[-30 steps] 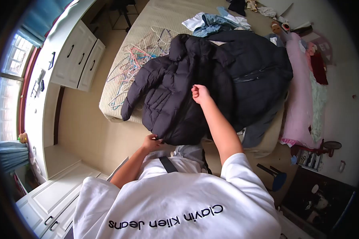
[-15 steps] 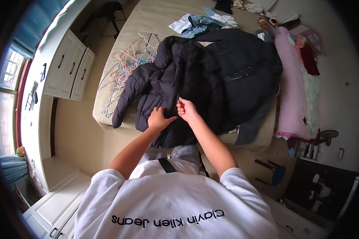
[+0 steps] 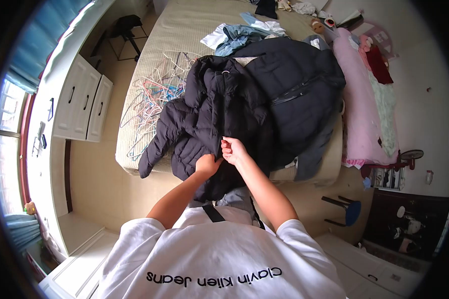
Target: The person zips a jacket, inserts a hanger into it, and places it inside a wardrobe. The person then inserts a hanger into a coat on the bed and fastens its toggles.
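Note:
A black hooded puffer jacket (image 3: 194, 124) lies front up on the bed, its lower end hanging over the edge toward me. My right hand (image 3: 233, 150) is closed in a pinch on the front zipper line of this jacket. Close beside it, my left hand (image 3: 208, 164) grips the jacket's front edge lower down, its fingertips mostly hidden by the fabric. To the right, a second, larger dark coat (image 3: 299, 74) is spread out, partly touching the puffer jacket.
A tangle of hangers (image 3: 149, 94) lies left on the bed (image 3: 179, 25). Blue and white clothes (image 3: 239, 37) are heaped at the back. A pink bolster-like bundle (image 3: 356, 99) is at right, a blue stool (image 3: 351, 213) on the floor, white cabinets (image 3: 77, 99) at left.
My left hand has moved right, from lying spread on the jacket to its front edge beside my right hand. The right hand keeps its pinch, and the jacket's front lies straighter. The view has shifted.

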A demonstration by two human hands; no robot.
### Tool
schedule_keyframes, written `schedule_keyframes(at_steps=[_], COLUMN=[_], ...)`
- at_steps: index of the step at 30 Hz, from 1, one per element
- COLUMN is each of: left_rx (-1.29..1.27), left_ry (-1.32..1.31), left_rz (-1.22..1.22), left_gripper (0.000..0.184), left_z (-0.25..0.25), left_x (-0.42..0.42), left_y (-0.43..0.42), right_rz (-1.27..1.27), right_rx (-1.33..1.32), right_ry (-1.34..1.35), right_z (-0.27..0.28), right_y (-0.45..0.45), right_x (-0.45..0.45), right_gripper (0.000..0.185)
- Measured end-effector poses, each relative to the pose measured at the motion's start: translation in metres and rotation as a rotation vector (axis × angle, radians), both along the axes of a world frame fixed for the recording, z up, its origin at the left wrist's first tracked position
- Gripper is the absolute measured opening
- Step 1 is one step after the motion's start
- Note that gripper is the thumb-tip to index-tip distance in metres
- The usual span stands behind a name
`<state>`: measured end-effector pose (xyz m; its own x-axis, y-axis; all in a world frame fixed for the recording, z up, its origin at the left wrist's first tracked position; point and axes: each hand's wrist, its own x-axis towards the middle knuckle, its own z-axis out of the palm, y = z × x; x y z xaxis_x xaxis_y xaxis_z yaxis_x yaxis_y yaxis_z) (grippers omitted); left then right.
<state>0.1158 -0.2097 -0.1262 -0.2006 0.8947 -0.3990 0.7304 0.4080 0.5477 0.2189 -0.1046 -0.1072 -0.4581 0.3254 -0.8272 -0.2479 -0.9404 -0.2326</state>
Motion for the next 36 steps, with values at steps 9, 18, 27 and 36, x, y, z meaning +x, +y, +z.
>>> schedule_keyframes(at_steps=[9, 18, 27, 36], left_rx=[-0.02, -0.182, 0.08, 0.101], left_ry=[-0.019, -0.005, 0.095, 0.04], left_rz=[-0.065, -0.081, 0.2, 0.127], left_gripper=[0.051, 0.056, 0.046, 0.049], left_z=[0.024, 0.034, 0.044, 0.026], left_x=[0.01, -0.016, -0.027, -0.007], left_y=[-0.011, 0.005, 0.105, 0.08], right_rz=[-0.022, 0.055, 0.108, 0.13], right_rx=[0.081, 0.186, 0.205, 0.029], right_ry=[-0.076, -0.086, -0.084, -0.073], right_z=[-0.012, 0.003, 0.028, 0.016], right_y=[0.073, 0.061, 0.06, 0.089], right_x=[-0.023, -0.02, -0.014, -0.014], right_gripper=[0.018, 0.022, 0.023, 0.018])
